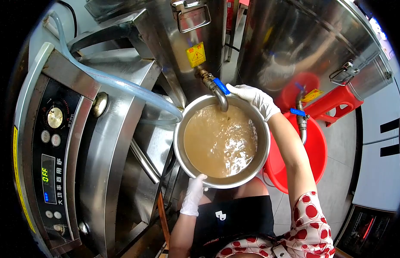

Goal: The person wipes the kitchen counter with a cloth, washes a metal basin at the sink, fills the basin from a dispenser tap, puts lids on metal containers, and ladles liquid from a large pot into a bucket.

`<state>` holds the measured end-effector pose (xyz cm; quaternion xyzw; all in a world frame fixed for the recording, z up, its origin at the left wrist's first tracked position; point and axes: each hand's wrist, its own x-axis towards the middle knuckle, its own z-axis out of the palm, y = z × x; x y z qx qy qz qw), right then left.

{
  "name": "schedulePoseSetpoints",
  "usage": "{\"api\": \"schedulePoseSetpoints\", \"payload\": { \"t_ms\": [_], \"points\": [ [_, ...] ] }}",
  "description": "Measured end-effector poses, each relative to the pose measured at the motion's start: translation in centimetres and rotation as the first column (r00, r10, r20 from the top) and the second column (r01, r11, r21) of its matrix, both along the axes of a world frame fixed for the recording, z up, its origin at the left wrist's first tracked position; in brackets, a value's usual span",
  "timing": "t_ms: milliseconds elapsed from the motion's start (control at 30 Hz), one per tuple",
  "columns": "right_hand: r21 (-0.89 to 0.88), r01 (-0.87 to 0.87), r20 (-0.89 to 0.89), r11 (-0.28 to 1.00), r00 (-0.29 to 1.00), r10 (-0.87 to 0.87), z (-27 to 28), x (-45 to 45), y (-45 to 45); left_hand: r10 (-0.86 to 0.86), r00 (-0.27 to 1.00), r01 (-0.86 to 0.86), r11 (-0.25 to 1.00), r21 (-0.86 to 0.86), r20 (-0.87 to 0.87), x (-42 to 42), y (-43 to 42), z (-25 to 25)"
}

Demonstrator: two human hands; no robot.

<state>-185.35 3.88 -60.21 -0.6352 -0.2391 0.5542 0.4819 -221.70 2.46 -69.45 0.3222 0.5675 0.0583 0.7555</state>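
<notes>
Currently, we seem to be drawing off cloudy brown liquid | our white-gloved left hand clamps the round silver metal pot beneath the curved metal spout | our white-gloved right hand meets the blue valve lever, grip unclear | next calls for level support, lever control.

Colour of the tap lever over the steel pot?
The tap lever is blue, best seen in the head view.

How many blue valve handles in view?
2: one blue handle on the tap over the steel pot, by the right hand; another on the second tap, over the red basin. Others may be hidden.
</notes>
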Motion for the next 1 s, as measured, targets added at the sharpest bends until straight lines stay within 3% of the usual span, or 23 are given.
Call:
{"api": "schedulePoseSetpoints", "payload": {
  "t_ms": [67,167,267,367,667,1000],
  "points": [
    [0.017,-0.019,0.059,1.000,0.998,0.018,-0.6,0.5,0.0,-0.012,1.000,0.012,1.000,-0.002,-0.008,0.1,0.0,0.3],
    [0.040,0.011,-0.054,0.999,0.998,-0.009,-0.1,-0.1,-0.1,0.001,1.000,-0.001,1.000,-0.006,0.014,0.0,0.0,0.1],
    [0.013,-0.011,0.064,1.000,0.998,0.010,-0.9,0.5,0.1,-0.001,1.000,0.002,1.000,-0.011,0.009,0.0,0.0,0.1],
    [0.039,-0.021,-0.025,0.999,0.999,0.022,-1.0,0.4,0.2,0.009,1.000,-0.009,1.000,0.003,0.007,0.2,-0.1,0.5],
    [0.042,0.011,-0.046,0.999,0.999,-0.009,-0.3,0.0,-0.2,0.003,1.000,-0.003,1.000,-0.009,0.019,-0.1,0.0,-0.3],
    [0.021,-0.003,0.022,1.000,1.000,0.002,-2.0,1.0,0.4,0.002,1.000,-0.002,1.000,-0.010,0.026,-0.1,0.0,-0.1]
  ]
}}
